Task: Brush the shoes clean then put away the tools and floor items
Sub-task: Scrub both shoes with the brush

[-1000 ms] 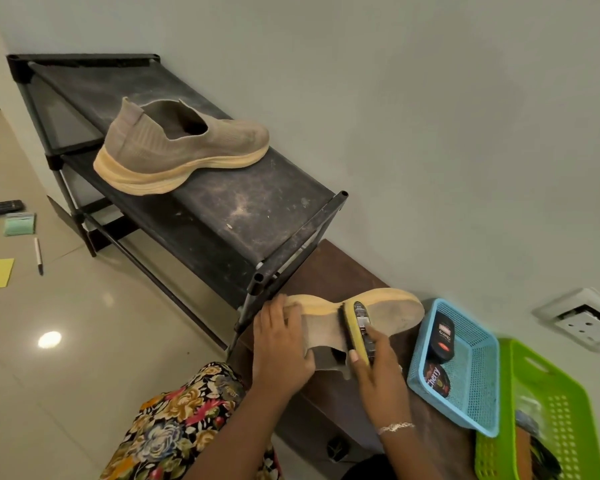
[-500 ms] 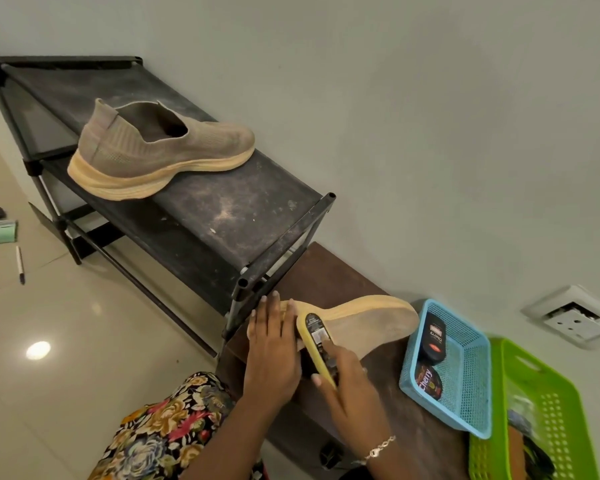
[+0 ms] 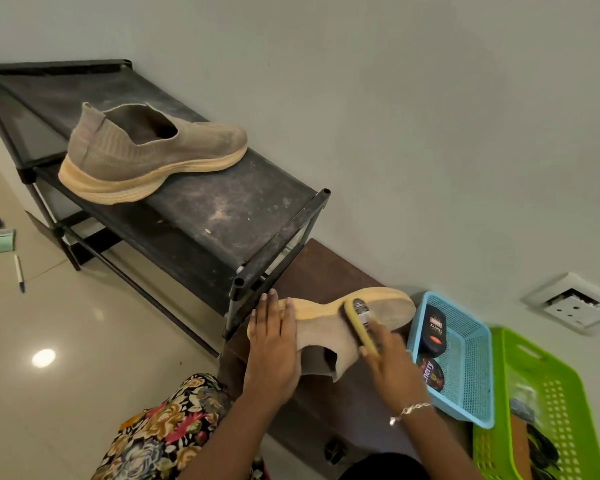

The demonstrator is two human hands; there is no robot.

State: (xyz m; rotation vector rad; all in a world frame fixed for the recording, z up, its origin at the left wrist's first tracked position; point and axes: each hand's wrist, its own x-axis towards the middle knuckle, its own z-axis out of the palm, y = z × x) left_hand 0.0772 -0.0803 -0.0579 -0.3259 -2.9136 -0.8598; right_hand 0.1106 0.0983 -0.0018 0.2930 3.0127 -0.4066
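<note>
The shoe (image 3: 321,329) lies on its side on the brown bench (image 3: 326,268). Your brush (image 3: 359,325) now sits across its knit upper, toward the blue basket (image 3: 471,341); half a second ago it was right beside your left hand (image 3: 274,344). So you are mid-stroke, sweeping back and forth. Your right hand (image 3: 392,362) curls its fingers round the brush; your left lies flat, fingers straight, pinning the other end. The second shoe (image 3: 146,157) on the rack (image 3: 222,216) looks dusty, and the pen (image 3: 19,273) waits on the floor.
</note>
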